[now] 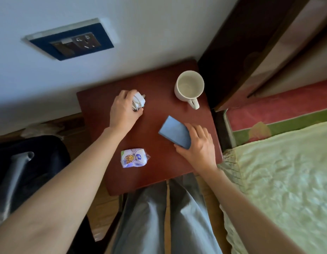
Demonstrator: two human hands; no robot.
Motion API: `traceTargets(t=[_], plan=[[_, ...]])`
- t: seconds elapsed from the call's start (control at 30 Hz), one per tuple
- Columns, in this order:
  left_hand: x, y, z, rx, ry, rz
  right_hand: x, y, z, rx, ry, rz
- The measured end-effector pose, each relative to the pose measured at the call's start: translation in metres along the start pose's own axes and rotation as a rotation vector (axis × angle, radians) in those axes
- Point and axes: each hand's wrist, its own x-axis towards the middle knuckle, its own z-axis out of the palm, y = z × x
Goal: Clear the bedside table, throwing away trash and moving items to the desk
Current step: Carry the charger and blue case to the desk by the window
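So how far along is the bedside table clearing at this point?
Nothing visibly cleared yet. In hand: left hand grips the white charger; right hand grips the blue phone. Left on the bedside table: white mug and tissue pack.

Reddish-brown bedside table (159,173), white mug (188,88), blue phone (174,132), pale-green bedspread (280,176).

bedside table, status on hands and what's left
Left hand grips white charger; right hand holds blue phone. Mug and tissue pack untouched on bedside table. Nothing blocking.
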Motion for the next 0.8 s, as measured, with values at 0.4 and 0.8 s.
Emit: traceTargets(t=[0.4, 0.8], plan=[[-0.098, 0.038, -0.059, -0.208, 0.184, -0.236, 0.000, -0.016, -0.075, 0.054, -0.003, -0.235], [-0.306, 0.087, -0.157, -0.299, 0.490, -0.602, -0.040, -0.090, -0.167, 0.080, -0.169, -0.578]])
